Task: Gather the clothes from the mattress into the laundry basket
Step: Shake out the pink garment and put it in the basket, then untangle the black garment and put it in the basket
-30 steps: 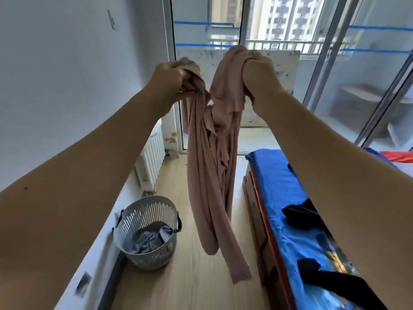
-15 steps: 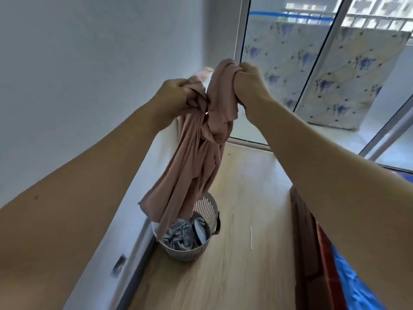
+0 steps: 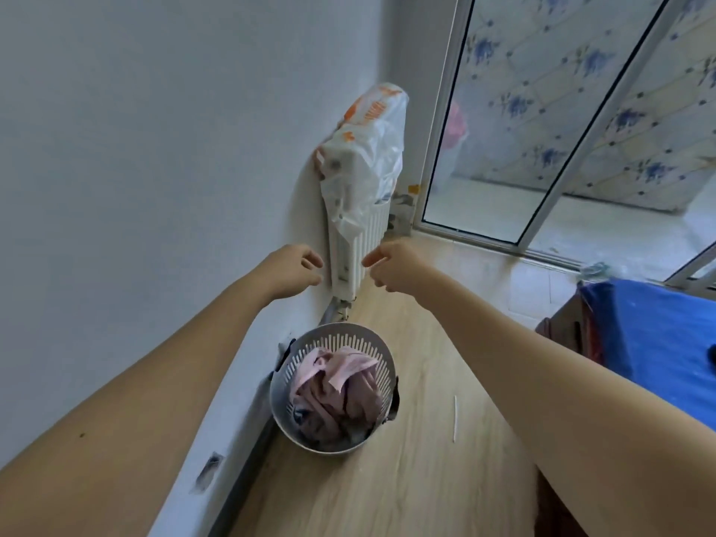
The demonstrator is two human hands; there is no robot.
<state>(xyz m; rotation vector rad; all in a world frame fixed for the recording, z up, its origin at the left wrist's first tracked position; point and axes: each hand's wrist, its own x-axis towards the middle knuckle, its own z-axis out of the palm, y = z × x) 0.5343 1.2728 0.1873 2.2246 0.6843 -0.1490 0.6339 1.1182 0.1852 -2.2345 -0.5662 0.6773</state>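
Laundry basket: on floor by wall, holding crumpled pink garment. Left hand and right hand: raised above the basket, fingers loosely spread, empty. Blue mattress: at right.

Laundry basket: round, pale grey plastic, slotted wall, dark handles at the sides. Stands upright on the wooden floor, close against the wall's skirting, just below the white radiator.

Pink garment: crumpled and folded over itself, lying inside the basket on top of the load, reaching near the rim. Beneath it, grey clothing (only a small patch visible at the left inner wall).

Mattress: blue cover, at the right edge of view, well apart from the basket; one small dark item at its edge, too cropped to identify.
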